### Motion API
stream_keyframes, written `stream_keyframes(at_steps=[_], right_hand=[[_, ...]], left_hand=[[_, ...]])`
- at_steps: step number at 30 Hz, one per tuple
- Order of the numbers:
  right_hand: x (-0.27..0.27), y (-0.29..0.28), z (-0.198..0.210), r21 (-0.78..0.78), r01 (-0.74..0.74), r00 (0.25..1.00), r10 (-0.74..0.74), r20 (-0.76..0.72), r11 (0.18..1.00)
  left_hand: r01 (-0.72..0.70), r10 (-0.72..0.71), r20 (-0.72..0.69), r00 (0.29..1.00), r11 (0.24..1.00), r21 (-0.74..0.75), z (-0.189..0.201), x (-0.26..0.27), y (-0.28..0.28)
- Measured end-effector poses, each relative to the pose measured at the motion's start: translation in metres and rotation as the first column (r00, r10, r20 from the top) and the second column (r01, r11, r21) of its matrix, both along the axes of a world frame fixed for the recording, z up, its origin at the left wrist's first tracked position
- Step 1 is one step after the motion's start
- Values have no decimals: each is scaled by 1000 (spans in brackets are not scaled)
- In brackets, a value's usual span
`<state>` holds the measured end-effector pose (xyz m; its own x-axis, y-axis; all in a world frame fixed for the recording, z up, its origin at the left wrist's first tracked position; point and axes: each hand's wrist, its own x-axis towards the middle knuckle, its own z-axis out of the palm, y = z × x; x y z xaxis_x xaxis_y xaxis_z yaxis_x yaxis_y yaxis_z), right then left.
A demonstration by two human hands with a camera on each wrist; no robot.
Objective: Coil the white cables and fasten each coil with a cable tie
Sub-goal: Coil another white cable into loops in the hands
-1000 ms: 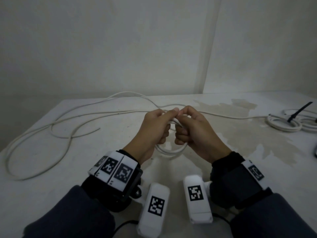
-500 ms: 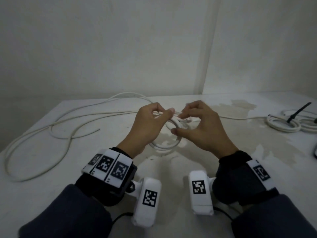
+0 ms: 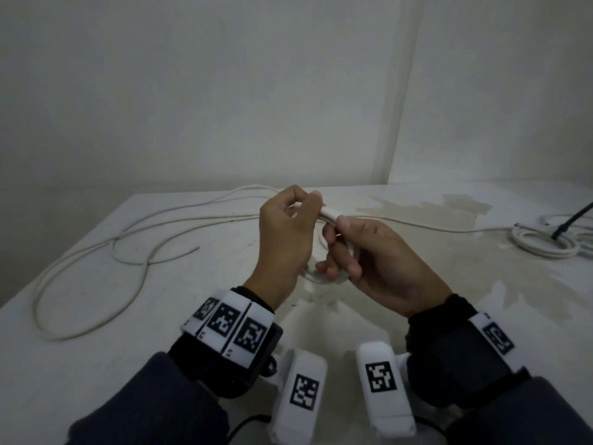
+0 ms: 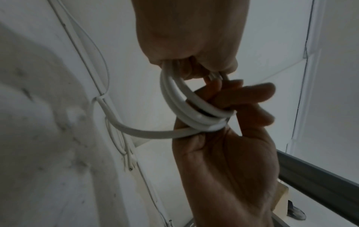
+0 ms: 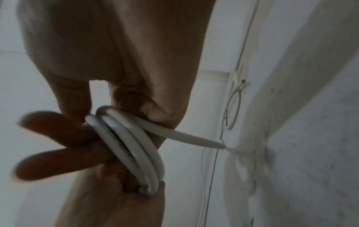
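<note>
The small coil (image 3: 324, 277) of white cable was gripped from both sides, held above the table (image 3: 417, 316) just in front of the person. Its upper arc was pinched by the curled fingers and thumb of the left hand (image 3: 285, 239); its lower right part was clasped by the right hand (image 3: 378, 261), whose fingers were passed through the loop. Three or four turns were seen lying side by side in the left wrist view (image 4: 186, 110) and in the right wrist view (image 5: 132, 150), where they were wrapped over the right fingers (image 5: 58, 161).

To the left of the coil, the loose cable (image 3: 106, 261) was laid in wide, slack bends across the table, well apart from the hands. From the coil a single strand (image 3: 417, 224) was run rightward along the table. Far to the right of the coil, near the table's edge, a finished coil (image 3: 542, 244) was lying flat, with a black cable tie (image 3: 574, 220) standing up from it at a slant.
</note>
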<state>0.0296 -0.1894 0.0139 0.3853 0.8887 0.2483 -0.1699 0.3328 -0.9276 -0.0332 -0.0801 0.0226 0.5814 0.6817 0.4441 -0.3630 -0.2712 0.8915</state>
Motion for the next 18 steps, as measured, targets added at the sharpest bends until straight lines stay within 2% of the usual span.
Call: stream_keyframes(at_steps=[2, 5, 9, 11, 13, 14, 16, 17, 18], right_hand=[[-3, 4, -1, -10, -19, 999, 19, -46, 1000], [-5, 8, 0, -50, 38, 995, -43, -96, 998], [0, 9, -1, -53, 158, 966, -165, -201, 986], [6, 8, 0, -3, 227, 928, -218, -303, 974], [14, 3, 3, 75, 288, 868, -228, -441, 955], [17, 1, 4, 118, 309, 833, -208, -513, 944], [21, -2, 4, 194, 332, 766, -143, -626, 923], [21, -1, 3, 215, 336, 744, -119, -658, 917], [20, 0, 3, 223, 335, 729, -102, -677, 915]], left_hand=[[-8, 8, 10, 1000, 999, -45, -6, 2, 3], [17, -20, -34, 999, 996, -85, -15, 5, 6], [159, -179, -154, 972, 978, -132, -14, 7, 5], [128, -160, -268, 950, 983, -132, -16, 9, 9], [26, -66, -460, 885, 995, -93, -27, 12, 21], [2, -34, -575, 817, 998, -57, -33, 12, 27], [51, -33, -748, 663, 999, 2, -42, 11, 33], [83, -50, -773, 633, 997, 4, -43, 11, 34], [95, -87, -753, 652, 995, -33, -44, 11, 33]])
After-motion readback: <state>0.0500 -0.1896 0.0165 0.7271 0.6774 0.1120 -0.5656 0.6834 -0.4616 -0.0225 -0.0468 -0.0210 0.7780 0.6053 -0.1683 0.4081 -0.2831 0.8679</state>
